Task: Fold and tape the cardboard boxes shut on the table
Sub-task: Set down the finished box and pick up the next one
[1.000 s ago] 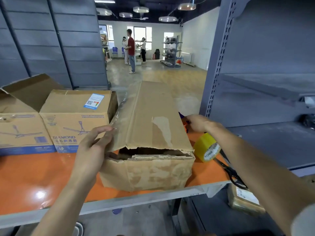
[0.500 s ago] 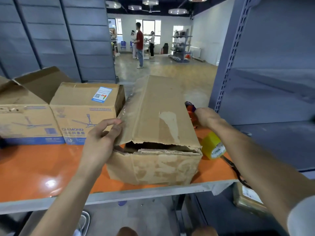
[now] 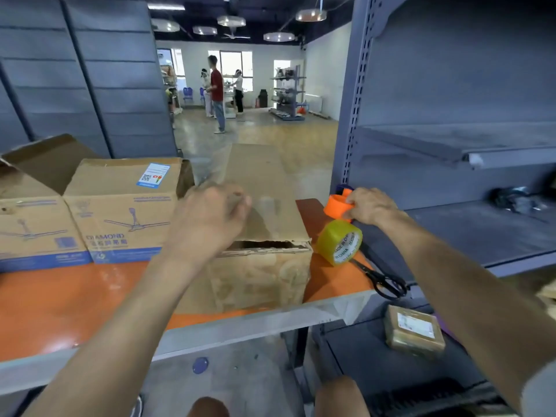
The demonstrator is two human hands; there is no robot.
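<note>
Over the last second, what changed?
Left hand slid from the left edge of the box onto its top; blurred. Right hand took hold of the orange dispenser behind the tape roll. Unmoved: box, tape roll, scissors, fan boxes.

Worn box (image 3: 264,206) on the tabletop (image 3: 60,302), two boxes (image 3: 120,212) to its left, tape roll (image 3: 340,242) and scissors (image 3: 382,281) to its right, shelf (image 3: 451,145) behind

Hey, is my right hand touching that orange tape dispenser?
Touching. The head view shows the right hand gripping the orange tape dispenser, fingers curled over its edge.
</note>
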